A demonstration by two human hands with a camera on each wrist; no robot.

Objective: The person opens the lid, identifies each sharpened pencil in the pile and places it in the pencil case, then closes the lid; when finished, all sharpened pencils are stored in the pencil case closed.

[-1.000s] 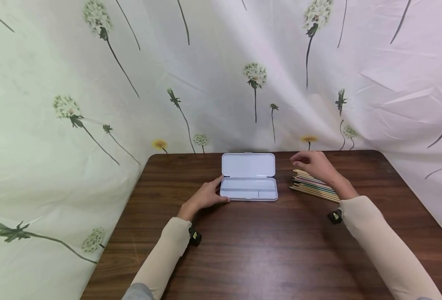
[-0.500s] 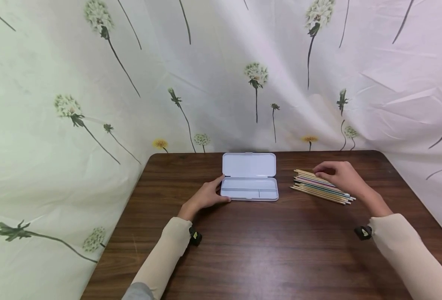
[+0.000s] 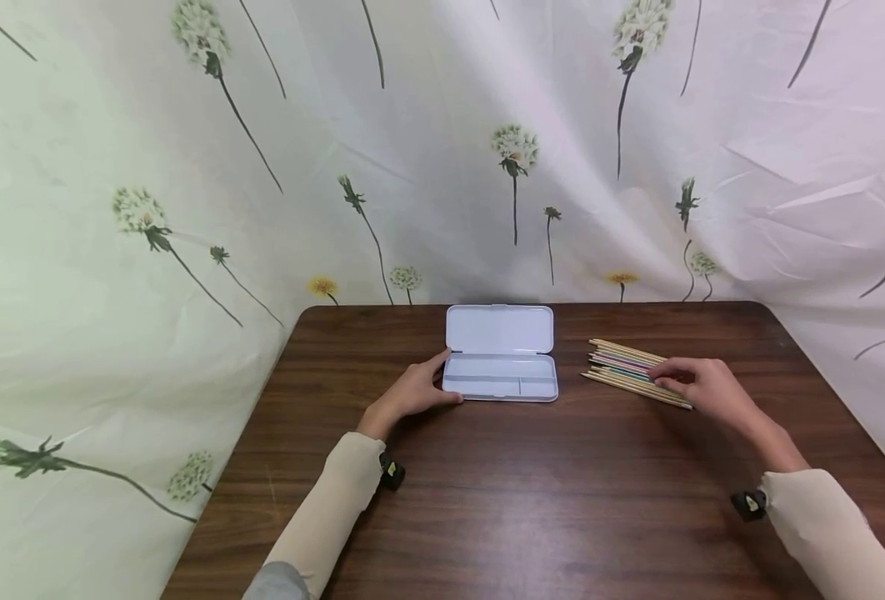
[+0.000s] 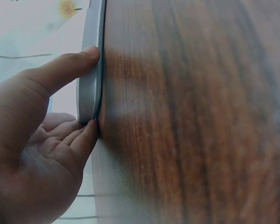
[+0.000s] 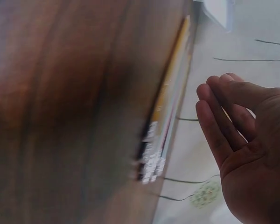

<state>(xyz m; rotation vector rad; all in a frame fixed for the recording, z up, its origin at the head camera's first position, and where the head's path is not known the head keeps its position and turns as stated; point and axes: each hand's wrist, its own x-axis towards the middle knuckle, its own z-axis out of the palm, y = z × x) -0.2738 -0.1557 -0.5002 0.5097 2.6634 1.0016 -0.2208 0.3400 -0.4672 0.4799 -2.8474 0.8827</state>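
A white pencil box lies with its lid folded back on the brown table. My left hand holds its left end, thumb on the front wall and fingers round the far side; the left wrist view shows the thumb and fingertips against the box edge. Right of the box is a bundle of coloured pencils, points to the left. My right hand hovers over their blunt ends, fingers loosely bent. In the right wrist view this hand has nothing in it, apart from the pencils.
The brown wooden table reaches toward me. Behind and at both sides hangs a white cloth printed with dandelions. The box's base has a long divider and a short cross divider, with nothing lying in its compartments.
My right hand has moved right and toward me along the pencils, from above their pointed ends to their blunt ends. The left hand and box stay in place.
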